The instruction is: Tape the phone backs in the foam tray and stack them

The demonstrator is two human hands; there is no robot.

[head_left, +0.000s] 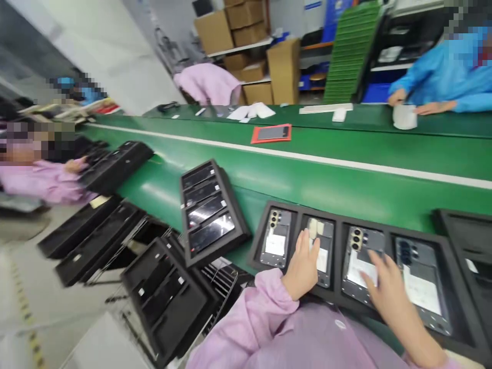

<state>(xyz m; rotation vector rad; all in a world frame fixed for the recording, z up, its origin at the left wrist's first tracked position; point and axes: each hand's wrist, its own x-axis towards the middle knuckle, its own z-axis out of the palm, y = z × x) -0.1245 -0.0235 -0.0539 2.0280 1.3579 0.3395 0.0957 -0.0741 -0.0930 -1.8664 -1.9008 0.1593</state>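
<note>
Pink smock fabric (315,338) was seen beside a black tray (337,256), where the second smartphone (322,259) from the left was partly covered by the left grip (302,271), fingers outstretched, and the third smartphone (355,264) by the right grip (390,287), spread wide.

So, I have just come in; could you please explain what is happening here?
A person in pink works at a green table, both hands over a black tray of four phones, camera lenses up. The left hand is at the second phone from the left, the right hand over the third phone; whether they touch is unclear. Across, a co-worker handles something white.
</note>
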